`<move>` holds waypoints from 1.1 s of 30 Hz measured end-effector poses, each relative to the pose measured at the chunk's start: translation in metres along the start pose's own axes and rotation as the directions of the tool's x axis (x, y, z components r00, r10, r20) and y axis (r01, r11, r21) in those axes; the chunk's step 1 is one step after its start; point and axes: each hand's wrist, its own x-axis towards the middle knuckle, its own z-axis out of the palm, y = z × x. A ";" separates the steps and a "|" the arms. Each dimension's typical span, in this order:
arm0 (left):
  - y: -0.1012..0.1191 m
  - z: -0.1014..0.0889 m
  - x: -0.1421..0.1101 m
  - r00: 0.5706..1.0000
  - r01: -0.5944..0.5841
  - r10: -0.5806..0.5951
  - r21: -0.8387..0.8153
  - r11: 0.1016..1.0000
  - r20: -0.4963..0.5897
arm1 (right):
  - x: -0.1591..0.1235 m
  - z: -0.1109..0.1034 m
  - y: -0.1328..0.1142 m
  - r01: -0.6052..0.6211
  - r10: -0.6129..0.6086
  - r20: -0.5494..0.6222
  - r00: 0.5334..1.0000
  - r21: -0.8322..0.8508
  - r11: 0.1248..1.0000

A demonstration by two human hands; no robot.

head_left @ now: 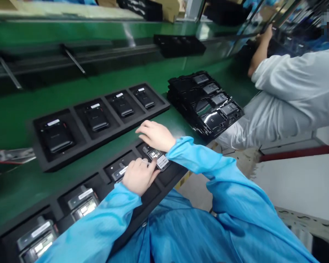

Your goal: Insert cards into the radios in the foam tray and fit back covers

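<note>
A black handheld device (162, 161) with its back compartment exposed and a white printed label lies in the right-end slot of the near black foam tray (168, 179). My left hand (139, 176) is at the device's left side, thumb and forefinger closed on its lower edge. Above the device hovers my right hand (157, 136), palm down, fingers bent and slightly apart with nothing visible in them. Its fingertips point left, over the tray's far edge. Another device (117, 173) sits in the adjoining slot, partly hidden by my left hand.
Beyond lies a second foam tray (79, 109) with several black devices. A stack of shiny black plastic trays (192, 98) holding grey batteries (218, 98) stands right of it on the green bench (120, 76). A co-worker's grey sleeve (296, 73) is at the right.
</note>
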 end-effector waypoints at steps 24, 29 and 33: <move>0.003 -0.046 -0.138 0.860 0.272 -0.489 -0.682 0.679 -0.145 | 0.159 0.035 -0.033 -0.068 0.118 0.139 0.983 -0.322 0.944; -0.008 -0.052 -0.148 0.800 0.288 -0.600 -0.883 0.371 0.009 | 0.182 0.034 -0.017 -0.142 0.168 0.090 0.982 -0.247 0.959; -0.020 -0.050 -0.146 0.745 0.072 -0.659 -0.995 -0.071 0.101 | 0.181 0.019 0.002 -0.177 0.189 0.081 0.979 -0.137 0.975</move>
